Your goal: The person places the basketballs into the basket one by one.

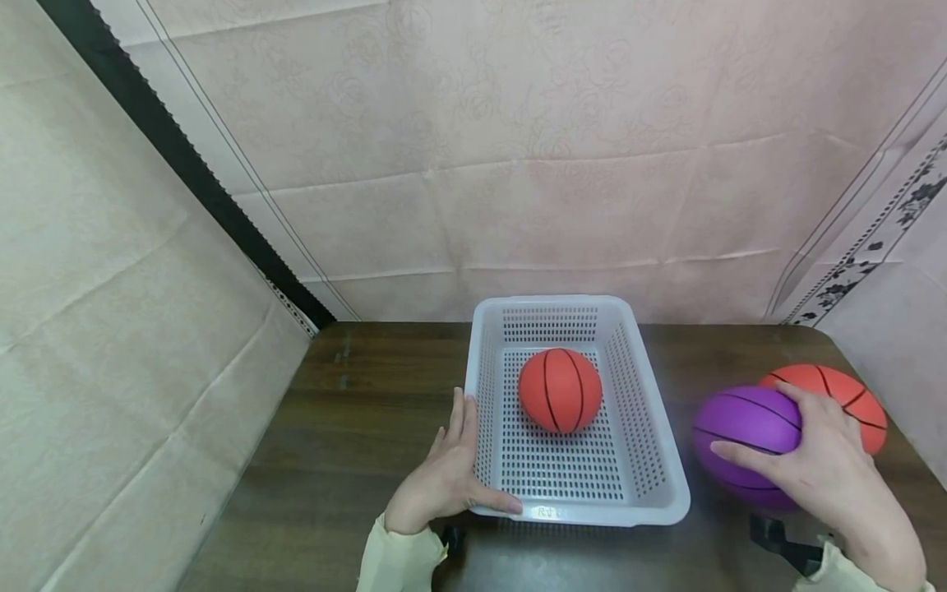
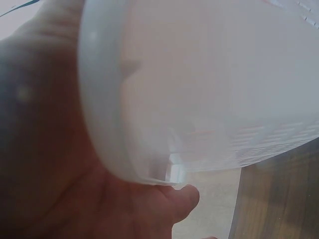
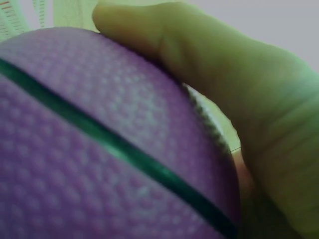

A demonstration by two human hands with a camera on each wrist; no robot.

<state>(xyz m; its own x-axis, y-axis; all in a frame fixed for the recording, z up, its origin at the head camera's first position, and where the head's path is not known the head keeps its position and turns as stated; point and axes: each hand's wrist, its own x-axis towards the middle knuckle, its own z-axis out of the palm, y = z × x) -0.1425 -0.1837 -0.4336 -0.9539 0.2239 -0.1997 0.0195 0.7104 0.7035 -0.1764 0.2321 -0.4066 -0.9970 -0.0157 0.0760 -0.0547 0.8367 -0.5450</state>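
Observation:
A white plastic basket [image 1: 657, 427] with slotted walls stands on the dark wooden table. My left hand [image 1: 448, 469] braces its near left corner, fingers straight along the outer side and thumb across the front rim. In the left wrist view the basket's corner [image 2: 102, 99] fills the space by that hand. Inside the basket lies a small red-orange basketball [image 1: 560, 390]. To the right, my right hand [image 1: 832, 460] grips a purple basketball [image 1: 743, 436], thumb on its near side and fingers over its far right; the right wrist view shows its pebbled surface [image 3: 109, 109].
Behind my right hand, a larger orange basketball [image 1: 821, 380] sits against the right side, partly hidden by the hand and the purple ball. Pale cloth walls [image 1: 518, 205] rise at the back and both sides of the wooden table [image 1: 355, 427].

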